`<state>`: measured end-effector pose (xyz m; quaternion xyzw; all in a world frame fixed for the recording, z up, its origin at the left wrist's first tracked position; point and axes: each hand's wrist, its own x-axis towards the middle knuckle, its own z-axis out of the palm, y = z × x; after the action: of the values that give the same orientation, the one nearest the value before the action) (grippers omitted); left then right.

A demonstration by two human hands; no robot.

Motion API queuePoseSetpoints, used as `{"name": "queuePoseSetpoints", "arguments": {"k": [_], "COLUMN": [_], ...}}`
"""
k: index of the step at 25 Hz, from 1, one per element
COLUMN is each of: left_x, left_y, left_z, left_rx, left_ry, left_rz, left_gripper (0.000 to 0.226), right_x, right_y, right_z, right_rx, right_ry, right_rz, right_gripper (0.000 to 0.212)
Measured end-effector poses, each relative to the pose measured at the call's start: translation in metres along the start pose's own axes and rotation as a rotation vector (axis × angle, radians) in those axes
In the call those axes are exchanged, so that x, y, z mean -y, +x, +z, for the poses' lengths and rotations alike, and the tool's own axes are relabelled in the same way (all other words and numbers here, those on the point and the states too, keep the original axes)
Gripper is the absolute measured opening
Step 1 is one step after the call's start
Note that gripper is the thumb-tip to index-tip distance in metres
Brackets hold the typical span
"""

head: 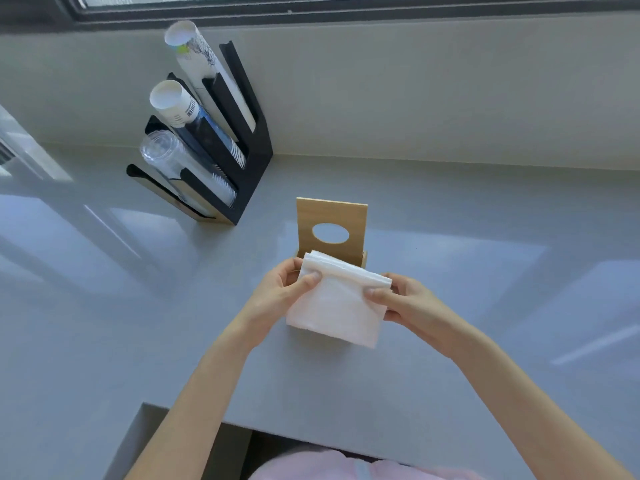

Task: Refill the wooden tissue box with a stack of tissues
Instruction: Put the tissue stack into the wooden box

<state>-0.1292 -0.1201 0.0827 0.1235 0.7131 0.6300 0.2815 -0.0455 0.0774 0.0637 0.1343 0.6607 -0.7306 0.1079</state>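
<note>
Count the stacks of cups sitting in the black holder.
3, all leaning in the black holder at back left: a tall white patterned stack rearmost, a white printed stack in the middle, and a clear plastic stack nearest. None seems hidden.

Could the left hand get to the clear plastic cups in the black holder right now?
Probably not at once: the left hand and right hand both grip the tissue stack. The countertop toward the clear cups looks unobstructed, though.
</note>
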Motion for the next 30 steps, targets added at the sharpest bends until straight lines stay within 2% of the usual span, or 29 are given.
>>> {"name": "queuePoseSetpoints", "arguments": {"k": [4, 8, 11, 13, 15, 18, 22, 26, 28, 30], "left_x": [-0.001, -0.001, 0.002, 0.005, 0.01, 0.014, 0.017, 0.018, 0.021, 0.025], "left_y": [0.013, 0.027, 0.038, 0.046, 0.054, 0.057, 0.058, 0.062, 0.063, 0.064], "left_z": [-0.018, -0.029, -0.035, -0.036, -0.034, -0.027, -0.019, -0.011, -0.009, -0.008], "left_rx": [-0.088, -0.068, -0.031, -0.037, -0.093, -0.184, -0.175, -0.159, -0.151, -0.134], "left_ry": [0.008, 0.08, 0.127, 0.222, 0.414, 0.66, 0.99, 1.321, 1.395, 1.464], "left_rz": [-0.028, -0.052, -0.059, -0.059, -0.021, 0.107, 0.235, 0.322, 0.354, 0.361], "left_gripper": [0.006, 0.004, 0.006, 0.01, 0.014, 0.019, 0.031, 0.027, 0.027, 0.028], "right_x": [0.01, 0.016, 0.019, 0.019, 0.018, 0.017, 0.019, 0.021, 0.017, 0.016], "right_y": [0.016, 0.033, 0.042, 0.047, 0.053, 0.059, 0.064, 0.07, 0.073, 0.074], "right_z": [0.021, 0.03, 0.029, 0.03, 0.03, 0.033, 0.036, 0.039, 0.042, 0.046], "right_rx": [-0.208, -0.409, -0.485, -0.516, -0.54, -0.543, -0.466, -0.343, -0.278, -0.216], "right_ry": [-0.008, -0.243, -0.373, -0.494, -0.647, -0.918, -1.356, -1.564, -1.648, -1.697], "right_rz": [-0.033, -0.023, -0.004, -0.007, -0.042, -0.064, -0.053, -0.055, -0.038, -0.009], "right_gripper": [0.007, 0.01, 0.011, 0.013, 0.013, 0.014, 0.021, 0.006, 0.033, 0.041]}}
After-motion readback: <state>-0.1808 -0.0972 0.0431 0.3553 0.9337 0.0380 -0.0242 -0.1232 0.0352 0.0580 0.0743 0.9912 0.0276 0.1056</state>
